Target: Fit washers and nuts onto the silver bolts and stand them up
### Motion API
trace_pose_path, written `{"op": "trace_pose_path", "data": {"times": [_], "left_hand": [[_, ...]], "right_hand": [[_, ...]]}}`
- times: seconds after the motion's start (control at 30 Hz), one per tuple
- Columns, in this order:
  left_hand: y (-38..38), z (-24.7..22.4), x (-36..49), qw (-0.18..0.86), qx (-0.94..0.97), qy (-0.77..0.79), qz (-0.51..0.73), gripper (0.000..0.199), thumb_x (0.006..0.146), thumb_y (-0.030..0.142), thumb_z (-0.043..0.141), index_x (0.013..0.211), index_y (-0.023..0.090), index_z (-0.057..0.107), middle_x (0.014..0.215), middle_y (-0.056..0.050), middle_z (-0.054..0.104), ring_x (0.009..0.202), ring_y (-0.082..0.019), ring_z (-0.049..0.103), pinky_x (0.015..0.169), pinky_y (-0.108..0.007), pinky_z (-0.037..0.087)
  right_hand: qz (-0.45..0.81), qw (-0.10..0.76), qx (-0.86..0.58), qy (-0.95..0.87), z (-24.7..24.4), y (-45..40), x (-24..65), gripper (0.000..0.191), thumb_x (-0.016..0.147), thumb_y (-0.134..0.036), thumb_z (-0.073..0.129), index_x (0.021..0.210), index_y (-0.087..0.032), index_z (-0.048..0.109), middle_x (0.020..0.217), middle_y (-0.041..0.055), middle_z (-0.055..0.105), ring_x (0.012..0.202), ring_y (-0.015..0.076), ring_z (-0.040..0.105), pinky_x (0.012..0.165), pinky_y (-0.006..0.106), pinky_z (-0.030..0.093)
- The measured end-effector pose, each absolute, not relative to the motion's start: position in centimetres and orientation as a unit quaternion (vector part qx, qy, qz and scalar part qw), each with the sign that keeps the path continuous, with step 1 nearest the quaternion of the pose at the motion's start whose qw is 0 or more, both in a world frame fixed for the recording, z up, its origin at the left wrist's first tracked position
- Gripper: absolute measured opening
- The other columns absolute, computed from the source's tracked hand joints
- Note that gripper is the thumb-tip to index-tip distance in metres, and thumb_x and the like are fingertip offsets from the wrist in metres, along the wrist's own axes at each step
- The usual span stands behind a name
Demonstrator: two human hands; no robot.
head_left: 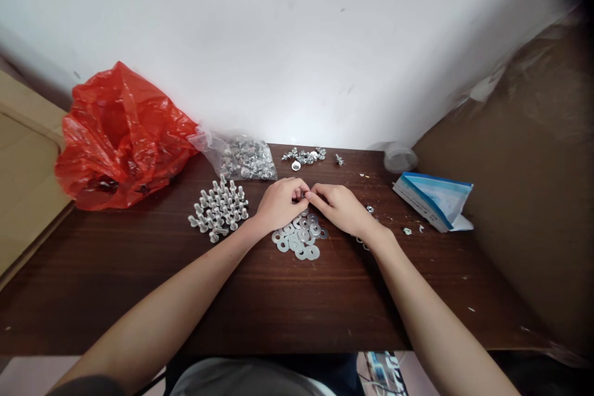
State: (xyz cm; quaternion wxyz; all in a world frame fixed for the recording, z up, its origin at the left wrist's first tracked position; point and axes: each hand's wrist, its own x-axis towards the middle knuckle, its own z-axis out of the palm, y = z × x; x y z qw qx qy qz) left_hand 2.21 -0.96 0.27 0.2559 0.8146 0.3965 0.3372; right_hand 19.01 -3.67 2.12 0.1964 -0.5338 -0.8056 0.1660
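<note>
My left hand (282, 204) and my right hand (342, 209) meet above the middle of the table, thumbs and fingertips pinched together. A bit of metal glints between the fingers, mostly hidden, and I cannot make out its kind. Just below the hands lies a loose pile of flat silver washers (297, 242). To the left of my left hand stand several bolts (218, 207), most of them upright on their heads. Beyond the hands, near the wall, is a small heap of bolts fitted with washers (304, 156). Some small rings or nuts (370, 208) are partly covered by my right wrist.
A red plastic bag (125, 142) sits at the left, beside a clear bag of metal hardware (250, 158). At the right are a clear round container (399, 158) and a blue-and-white packet (434, 201). Cardboard boxes (28, 167) flank the brown table (278, 309).
</note>
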Motion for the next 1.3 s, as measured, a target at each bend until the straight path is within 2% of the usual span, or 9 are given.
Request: {"op": "trace_pose_path", "data": {"times": [1.3], "left_hand": [[-1.04, 0.35, 2.16, 0.256, 0.815, 0.401, 0.331, 0.009, 0.073, 0.014, 0.058, 0.079, 0.018, 0.063, 0.069, 0.001, 0.056, 0.067, -0.012, 0.051, 0.063, -0.026, 0.042]], "right_hand": [[0.169, 0.203, -0.529, -0.806, 1.91, -3.57, 19.15, 0.032, 0.094, -0.038, 0.039, 0.069, -0.020, 0.048, 0.069, 0.0018, 0.057, 0.062, 0.0142, 0.050, 0.060, 0.026, 0.033]]}}
